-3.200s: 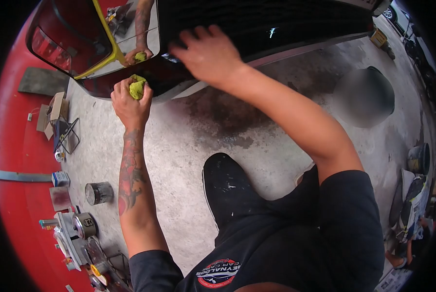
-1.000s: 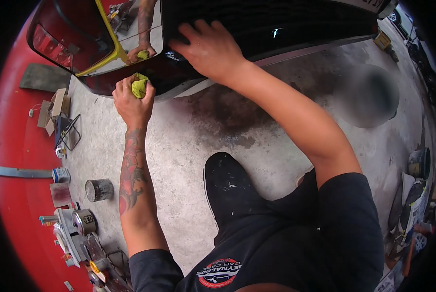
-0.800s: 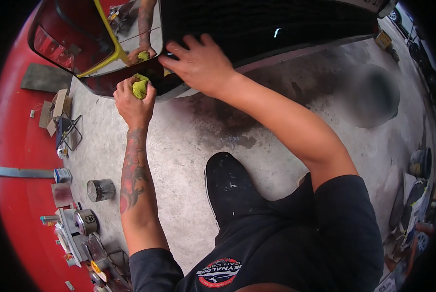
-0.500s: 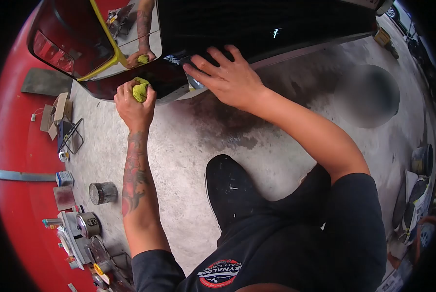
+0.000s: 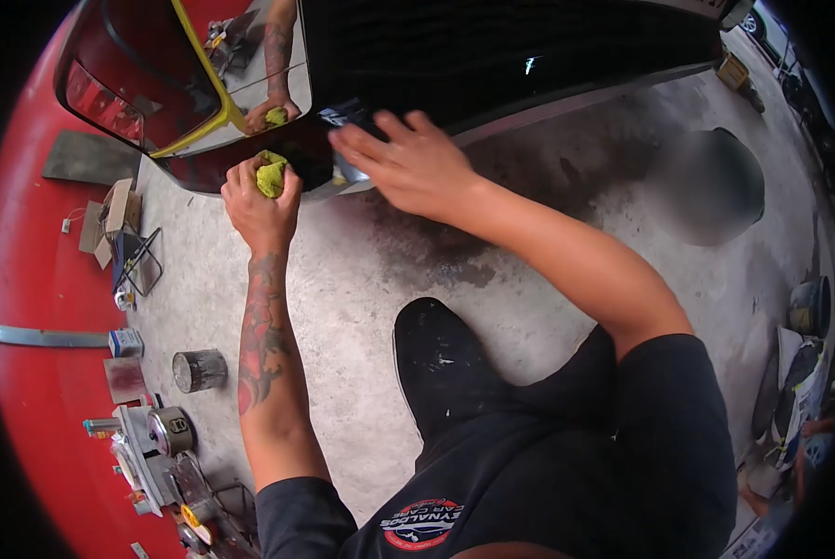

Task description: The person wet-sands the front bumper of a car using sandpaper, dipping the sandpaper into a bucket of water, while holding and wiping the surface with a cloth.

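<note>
My left hand (image 5: 257, 207) is closed around a crumpled yellow-green cloth (image 5: 271, 175), close to the lower edge of a glossy black vehicle panel (image 5: 492, 65). To its right, my right hand (image 5: 416, 170) lies with fingers stretched out against the panel's lower part, slightly blurred by motion. A pale patch (image 5: 350, 171) shows beside its fingers; whether it is a thin sheet or a reflection I cannot tell. Above the cloth, a shiny surface (image 5: 259, 56) mirrors my left arm and the cloth. A yellow strip (image 5: 214, 79) borders that surface.
Wet dark stains mark the concrete floor (image 5: 362, 270) below the panel. A paint-stained can (image 5: 199, 370), a lidded pot (image 5: 170, 430) and a cardboard box (image 5: 119, 210) stand along the red wall (image 5: 35, 279) at left. A dark round container (image 5: 725, 186), partly blurred, stands at right.
My right hand has slid left and slightly down along the panel, nearer to my left hand. The pale patch has shifted left too. My left hand still grips the cloth, almost unmoved.
</note>
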`<state>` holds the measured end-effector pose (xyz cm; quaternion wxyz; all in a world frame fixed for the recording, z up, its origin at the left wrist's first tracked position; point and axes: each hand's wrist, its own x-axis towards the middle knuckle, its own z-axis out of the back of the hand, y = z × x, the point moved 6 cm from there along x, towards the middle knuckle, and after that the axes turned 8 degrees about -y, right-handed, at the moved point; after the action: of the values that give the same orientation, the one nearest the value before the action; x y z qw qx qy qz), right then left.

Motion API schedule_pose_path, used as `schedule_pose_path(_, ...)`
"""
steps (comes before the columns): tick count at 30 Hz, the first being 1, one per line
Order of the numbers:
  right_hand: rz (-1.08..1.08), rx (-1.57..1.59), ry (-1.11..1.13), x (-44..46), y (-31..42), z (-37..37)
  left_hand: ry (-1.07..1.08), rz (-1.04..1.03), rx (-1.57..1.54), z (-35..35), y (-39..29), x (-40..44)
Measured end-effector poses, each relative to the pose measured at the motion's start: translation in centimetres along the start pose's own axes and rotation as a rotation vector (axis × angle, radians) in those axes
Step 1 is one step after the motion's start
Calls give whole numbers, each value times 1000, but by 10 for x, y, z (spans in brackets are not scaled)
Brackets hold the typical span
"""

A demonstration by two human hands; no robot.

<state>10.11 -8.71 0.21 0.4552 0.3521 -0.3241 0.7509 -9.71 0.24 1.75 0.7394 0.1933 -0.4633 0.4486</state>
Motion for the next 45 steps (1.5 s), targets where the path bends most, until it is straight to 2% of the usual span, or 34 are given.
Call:
schedule_pose_path(3,-72,-7,-9,30,8,-14,10,-9,-6,1,0,2)
schedule_pose_path(9,-88,-50,8,-5,-6,11,4,-1,-12,1,1,1)
schedule_pose_path(12,-82,-13,-55,22,-1,1,-2,1,-15,1,0,0)
schedule_pose_path(15,-91,4,-7,42,1,-8,29,-3,-12,0,1,2)
schedule_pose_path(19,-238,-121,-35,25,-32,13,28,14,-6,1,1,1)
schedule_pose_path(22,-197,-74,14,33,-12,4,22,18,5,-1,-1,0)
schedule_pose_path(23,-158,-65,-56,37,-3,3,24,17,9,-1,-1,1)
schedule_pose_path(27,-129,-78,-88,36,-15,4,35,18,-5,0,-1,2)
schedule_pose_path(33,-273,-104,-74,19,-17,12,51,11,-21,-2,1,1)
schedule_pose_path(40,-388,-123,-54,38,-25,0,47,3,-11,-2,1,1)
schedule_pose_path(45,-479,-138,-32,-7,-46,24,58,9,-13,-3,1,1)
